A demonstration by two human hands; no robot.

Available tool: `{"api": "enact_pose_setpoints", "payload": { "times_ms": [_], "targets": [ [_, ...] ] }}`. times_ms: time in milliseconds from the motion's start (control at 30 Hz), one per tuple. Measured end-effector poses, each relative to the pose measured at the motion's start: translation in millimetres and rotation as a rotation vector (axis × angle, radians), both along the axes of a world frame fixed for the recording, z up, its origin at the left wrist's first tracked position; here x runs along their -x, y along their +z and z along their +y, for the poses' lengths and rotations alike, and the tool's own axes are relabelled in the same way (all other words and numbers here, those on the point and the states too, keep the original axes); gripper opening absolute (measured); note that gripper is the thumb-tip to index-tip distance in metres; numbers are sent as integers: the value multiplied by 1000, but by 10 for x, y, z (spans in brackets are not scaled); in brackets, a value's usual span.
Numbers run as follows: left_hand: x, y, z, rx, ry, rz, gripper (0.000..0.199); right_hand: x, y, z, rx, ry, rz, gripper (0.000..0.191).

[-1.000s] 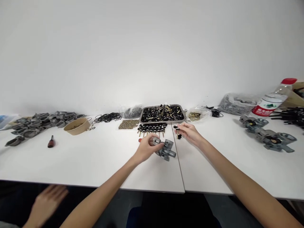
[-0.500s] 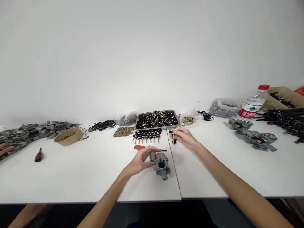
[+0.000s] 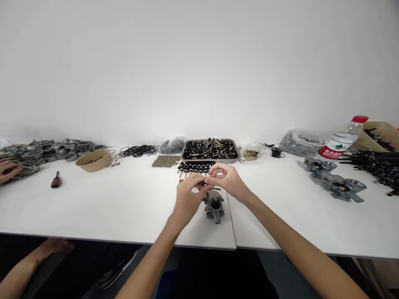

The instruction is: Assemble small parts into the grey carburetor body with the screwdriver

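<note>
in the head view, the left hand (image 3: pixel 188 190) has left the metal body (image 3: pixel 215 211), now below centre frame, and met the right hand (image 3: pixel 230 182); both pinch a small black part (image 3: pixel 203 182). the step seems two-handed handling, next calling for steady fingertips.

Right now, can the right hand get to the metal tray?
Probably yes: the right hand is near the metal tray, with nothing tall between, though its fingers touch a small dark part.
</note>
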State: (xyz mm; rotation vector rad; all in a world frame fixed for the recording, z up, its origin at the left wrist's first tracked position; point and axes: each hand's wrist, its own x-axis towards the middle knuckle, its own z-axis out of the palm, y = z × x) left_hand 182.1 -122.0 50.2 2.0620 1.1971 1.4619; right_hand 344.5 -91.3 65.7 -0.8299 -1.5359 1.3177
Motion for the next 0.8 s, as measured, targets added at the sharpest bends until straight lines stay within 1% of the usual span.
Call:
{"api": "enact_pose_setpoints", "payload": {
  "times_ms": [67, 100, 167, 233, 300, 367, 433, 500, 600, 700, 800],
  "targets": [
    [69, -11, -65, -54, 50, -26, 8, -24, 25, 48, 22, 138, -24, 31],
    [119, -28, -103, -55, 80, -38, 9, -42, 16, 81, 30, 212, -34, 31],
    [231, -105, -187, 11, 142, -107, 13, -78, -56, 151, 9, 299, -58, 32],
    [322, -237, -282, 139, 199, -245, 17, -101, -189, 201, -42, 287, -80, 34],
    [349, -393, -380, 232, 268, -414, 21, -98, -340, 212, -57, 254, -97, 36],
    [294, -529, -469, 274, 367, -564, 27, -69, -460, 188, -29, 271, -115, 37],
    [172, -615, -534, 310, 482, -696, 31, -26, -526, 157, -18, 330, -139, 38],
    [30, -648, -565, 335, 548, -784, 34, 15, -552, 142, -17, 369, -124, 38],
    [-105, -641, -553, 364, 556, -805, 37, 48, -574, 148, 23, 369, -72, 39],
    [-99, -637, -516, 375, 574, -782, 38, 52, -602, 154, 61, 357, -45, 41],
    [-47, -655, -490, 371, 576, -783, 37, 52, -620, 144, 63, 356, -29, 42]
  ]
}}
